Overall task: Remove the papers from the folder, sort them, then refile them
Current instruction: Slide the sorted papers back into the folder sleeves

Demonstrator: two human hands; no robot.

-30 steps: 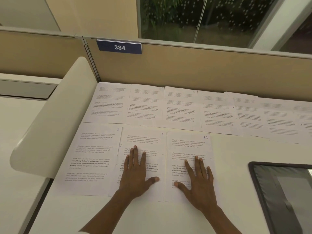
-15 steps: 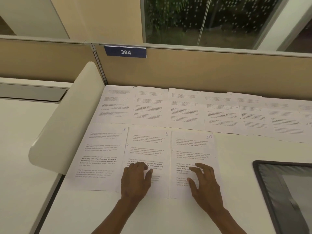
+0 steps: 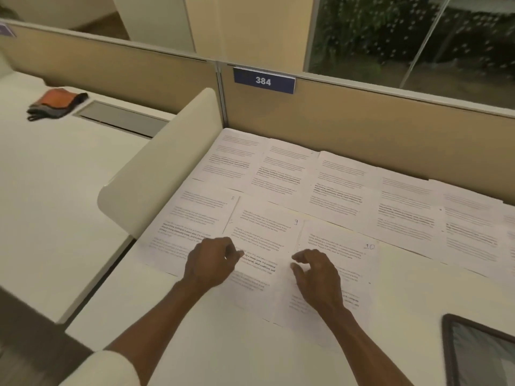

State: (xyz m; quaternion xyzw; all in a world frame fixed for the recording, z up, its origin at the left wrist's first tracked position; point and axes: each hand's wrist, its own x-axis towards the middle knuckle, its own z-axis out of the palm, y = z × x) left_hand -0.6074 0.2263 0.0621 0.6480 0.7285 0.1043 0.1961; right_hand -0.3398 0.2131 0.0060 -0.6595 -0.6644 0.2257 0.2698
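Our papers (image 3: 342, 188) lie in two rows across the desk (image 3: 250, 344). Our left hand (image 3: 211, 260) curls on sheet 9 (image 3: 264, 232) — whether it pinches the page, we cannot tell. Our right hand (image 3: 317, 277) is loosely curled at sheet 10 (image 3: 354, 254), thumb apart, holding nothing.

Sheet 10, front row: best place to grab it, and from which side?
Take sheet 10 at its right edge, coming from the right. It lies flat, so an edge must be peeled up; its left edge meets sheet 9, while the right edge borders bare desk. Probably lift that edge with a fingertip, then pinch.
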